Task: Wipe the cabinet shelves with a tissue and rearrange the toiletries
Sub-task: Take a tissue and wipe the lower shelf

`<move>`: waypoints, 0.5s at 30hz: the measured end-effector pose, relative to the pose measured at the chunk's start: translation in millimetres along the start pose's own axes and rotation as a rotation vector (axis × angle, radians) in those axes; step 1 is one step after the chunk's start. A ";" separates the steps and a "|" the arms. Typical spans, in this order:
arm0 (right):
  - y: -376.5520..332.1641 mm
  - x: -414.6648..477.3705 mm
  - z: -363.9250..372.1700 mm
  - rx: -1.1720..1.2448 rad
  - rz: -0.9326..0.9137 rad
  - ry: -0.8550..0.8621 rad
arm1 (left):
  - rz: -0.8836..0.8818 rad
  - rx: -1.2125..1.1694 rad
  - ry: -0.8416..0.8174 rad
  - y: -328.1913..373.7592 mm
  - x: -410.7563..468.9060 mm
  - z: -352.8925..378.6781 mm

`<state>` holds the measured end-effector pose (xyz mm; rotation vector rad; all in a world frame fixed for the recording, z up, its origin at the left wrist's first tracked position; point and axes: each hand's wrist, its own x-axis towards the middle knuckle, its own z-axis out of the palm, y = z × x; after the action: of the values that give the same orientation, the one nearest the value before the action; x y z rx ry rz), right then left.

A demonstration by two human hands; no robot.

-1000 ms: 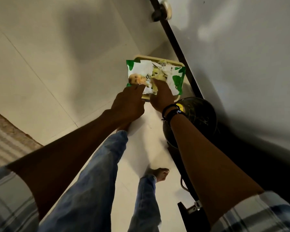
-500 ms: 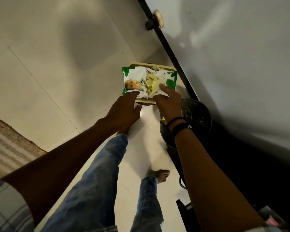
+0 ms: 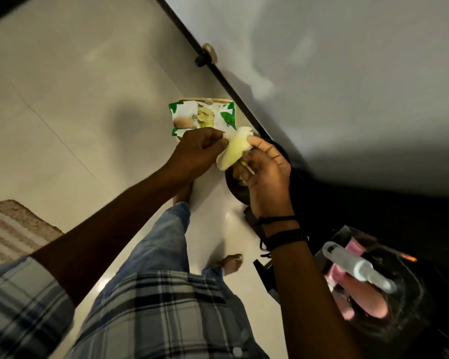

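Note:
A pale tissue (image 3: 233, 149) hangs between both hands, just in front of the green-and-white wipes pack (image 3: 189, 117), which lies on a cream tray (image 3: 219, 100) on the floor. My left hand (image 3: 200, 149) pinches the tissue's left edge. My right hand (image 3: 265, 174) grips its right side, palm turned up. At the lower right, pink and white toiletries (image 3: 360, 275) sit in a dark cabinet space (image 3: 399, 307).
A white cabinet door (image 3: 347, 86) with a round knob (image 3: 207, 55) fills the upper right. A dark round bin (image 3: 237, 189) stands under my right hand. A woven mat (image 3: 13, 229) lies at the left on the tiled floor. My legs and bare feet are below.
Both hands have lifted off the wipes pack and drawn a tissue out of it; they now hold it above the pack. The view has tilted, bringing the toiletries into sight.

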<state>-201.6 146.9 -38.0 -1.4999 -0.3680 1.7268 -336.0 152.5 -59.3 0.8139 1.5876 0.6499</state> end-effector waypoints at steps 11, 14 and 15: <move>-22.5 -198.5 -163.2 0.074 -0.300 0.031 | 0.058 -0.322 -0.204 21.6 -202.7 143.3; -13.5 -224.5 -212.4 -0.007 -0.390 0.213 | 0.059 -0.336 -0.267 16.6 -230.9 185.8; -10.4 -230.2 -228.5 -0.018 -0.410 0.260 | 0.075 -0.312 -0.286 14.7 -237.5 199.2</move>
<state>8.3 -75.5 70.7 -1.5145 -0.5133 1.1974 -118.7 -33.6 60.8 0.6997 1.1670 0.7751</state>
